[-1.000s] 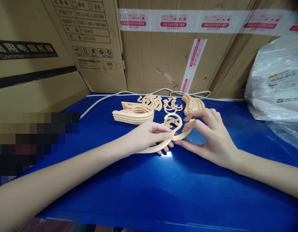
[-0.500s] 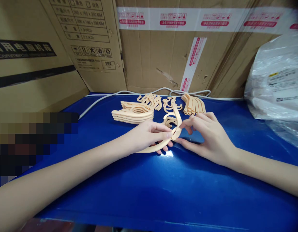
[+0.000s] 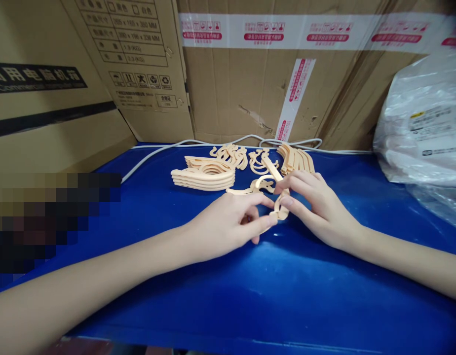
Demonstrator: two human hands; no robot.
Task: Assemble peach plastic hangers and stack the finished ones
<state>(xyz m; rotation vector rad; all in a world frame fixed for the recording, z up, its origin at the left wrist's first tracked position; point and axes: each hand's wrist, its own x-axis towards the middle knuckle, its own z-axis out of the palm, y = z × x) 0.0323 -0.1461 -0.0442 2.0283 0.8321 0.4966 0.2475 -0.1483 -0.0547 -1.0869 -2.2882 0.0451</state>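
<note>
Both hands meet over a blue table top (image 3: 250, 296) on a peach plastic hanger piece (image 3: 278, 197). My left hand (image 3: 228, 224) pinches its lower end between thumb and fingers. My right hand (image 3: 313, 204) grips the upper arm of the same piece, which stands tilted up from the table. Just behind lie a stack of curved peach hanger parts (image 3: 204, 175), a cluster of hook pieces (image 3: 231, 155) and a row of curved arms (image 3: 296, 158).
Cardboard boxes (image 3: 250, 74) wall off the back and left. A white cable (image 3: 157, 150) runs along the table's far edge. A clear plastic bag (image 3: 424, 118) with a label sits at the right. A pixelated patch covers the left side.
The hanger piece has been folded up from lying flat to standing tilted. My left hand rolled over and drew back a little; my right hand closed in on the part.
</note>
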